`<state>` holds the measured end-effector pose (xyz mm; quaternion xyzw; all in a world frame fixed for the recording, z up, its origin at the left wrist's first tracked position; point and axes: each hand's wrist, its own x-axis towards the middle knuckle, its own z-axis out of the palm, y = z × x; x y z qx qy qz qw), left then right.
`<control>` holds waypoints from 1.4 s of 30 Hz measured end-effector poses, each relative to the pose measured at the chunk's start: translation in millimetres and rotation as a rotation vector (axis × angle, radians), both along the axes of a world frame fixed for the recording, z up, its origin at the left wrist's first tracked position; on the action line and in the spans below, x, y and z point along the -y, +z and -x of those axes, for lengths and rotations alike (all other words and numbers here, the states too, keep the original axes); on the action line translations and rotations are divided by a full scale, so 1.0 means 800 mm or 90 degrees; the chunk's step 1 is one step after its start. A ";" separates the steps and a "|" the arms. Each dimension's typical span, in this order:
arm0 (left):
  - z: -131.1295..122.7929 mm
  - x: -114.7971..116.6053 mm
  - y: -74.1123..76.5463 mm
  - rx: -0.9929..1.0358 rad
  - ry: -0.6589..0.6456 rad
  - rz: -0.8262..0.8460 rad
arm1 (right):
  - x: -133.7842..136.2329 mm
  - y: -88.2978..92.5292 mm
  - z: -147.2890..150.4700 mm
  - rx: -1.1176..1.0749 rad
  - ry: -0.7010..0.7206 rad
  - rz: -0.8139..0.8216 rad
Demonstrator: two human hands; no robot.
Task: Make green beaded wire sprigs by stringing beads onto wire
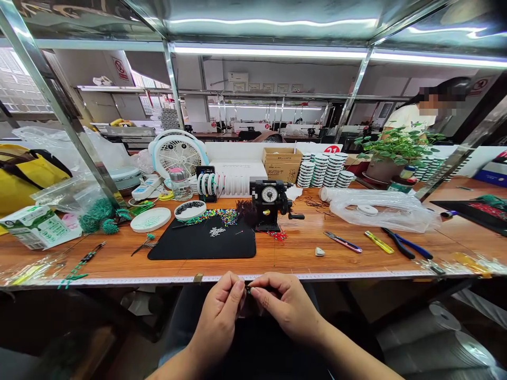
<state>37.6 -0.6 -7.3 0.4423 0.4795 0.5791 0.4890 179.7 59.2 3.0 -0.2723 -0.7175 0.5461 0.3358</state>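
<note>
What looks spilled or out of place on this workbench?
Loose multicoloured beads lie scattered along the top edge of the black mat, outside the white dish, and dark wire snippets are strewn across the wooden bench.

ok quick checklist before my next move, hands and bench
1. Small dark piece pinched between left hand and right hand: ok
2. Grip firm on it: cannot tell, fingers hide it
3. Multicoloured beads heaped along the back edge of the black mat: ok
4. Hand-cranked winder upright on the bench: ok
5. Pliers lying on the bench: ok
</note>
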 end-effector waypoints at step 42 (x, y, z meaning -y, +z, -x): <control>-0.005 -0.001 0.001 0.005 0.005 -0.016 | -0.007 0.001 0.002 -0.062 0.017 0.117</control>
